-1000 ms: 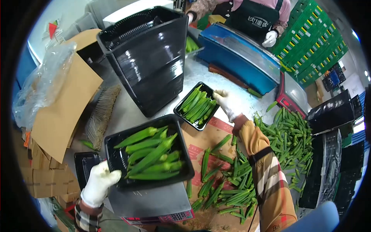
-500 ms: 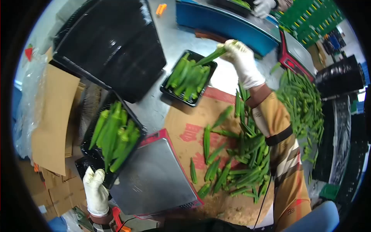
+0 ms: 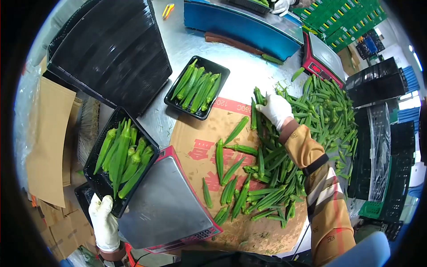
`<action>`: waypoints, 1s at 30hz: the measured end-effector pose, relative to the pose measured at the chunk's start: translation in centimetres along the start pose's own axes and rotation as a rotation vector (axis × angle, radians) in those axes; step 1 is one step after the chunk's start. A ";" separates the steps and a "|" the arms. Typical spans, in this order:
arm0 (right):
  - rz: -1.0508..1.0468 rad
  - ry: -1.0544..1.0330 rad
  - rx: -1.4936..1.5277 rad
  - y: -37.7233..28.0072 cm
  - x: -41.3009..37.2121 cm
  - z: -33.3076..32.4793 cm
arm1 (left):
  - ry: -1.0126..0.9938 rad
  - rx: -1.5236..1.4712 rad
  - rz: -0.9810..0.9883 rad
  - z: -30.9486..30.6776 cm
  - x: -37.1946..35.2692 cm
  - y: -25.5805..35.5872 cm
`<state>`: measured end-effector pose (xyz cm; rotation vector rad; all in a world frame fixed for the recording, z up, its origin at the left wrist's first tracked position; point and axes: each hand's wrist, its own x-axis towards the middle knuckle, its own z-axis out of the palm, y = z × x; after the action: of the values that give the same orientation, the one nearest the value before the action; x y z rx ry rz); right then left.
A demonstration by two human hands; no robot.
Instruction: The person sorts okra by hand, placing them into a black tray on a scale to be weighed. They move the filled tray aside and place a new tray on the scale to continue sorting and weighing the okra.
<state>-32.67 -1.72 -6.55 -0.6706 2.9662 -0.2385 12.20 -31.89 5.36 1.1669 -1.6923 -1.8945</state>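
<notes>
My left hand (image 3: 105, 222), in a white glove, grips the near corner of a black plastic tray (image 3: 91, 178) of okra pods (image 3: 122, 155). That tray is tilted over the left edge of a scale (image 3: 164, 204). My right hand (image 3: 276, 110), also gloved, is on the upper left of a loose okra heap (image 3: 278, 164), its fingers bent around an okra pod (image 3: 259, 95); the glove partly hides the grip. A second black tray (image 3: 198, 114) with okra lying side by side sits on the metal table, left of my right hand.
A stack of black trays (image 3: 111, 53) stands at the upper left. Cardboard (image 3: 191, 133) lies under the loose okra. Behind are a blue-sided stand (image 3: 240, 31), another red scale (image 3: 322, 58) and an orange cutter (image 3: 168, 11). A co-worker's gloved hand (image 3: 281, 6) shows at the top.
My right hand has moved from beside the second tray, where it held an okra pod, down to the loose heap. My left hand still holds its tray. The view has shifted slightly.
</notes>
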 end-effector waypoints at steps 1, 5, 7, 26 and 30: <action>0.001 0.027 0.013 -0.3 0.3 0.3 | 0.012 -0.005 -0.006 0.0 0.1 -0.2; -0.027 0.021 -0.056 -0.1 2.2 1.8 | 0.017 -0.017 -0.057 -0.5 0.6 -0.9; -0.003 -0.107 -0.043 -0.3 3.3 0.6 | 0.026 -0.033 -0.063 -0.8 0.8 -1.4; -0.025 -0.716 1.589 -5.6 0.3 -6.8 | 0.057 -0.097 -0.044 -0.8 0.1 -0.7; -0.398 -0.147 0.430 -5.3 -1.7 -1.5 | 0.062 -0.116 -0.059 -0.9 0.8 -1.3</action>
<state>-29.11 -5.48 -4.04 -1.1405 2.4912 -0.7870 12.80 -32.74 3.88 1.2290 -1.5110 -1.9425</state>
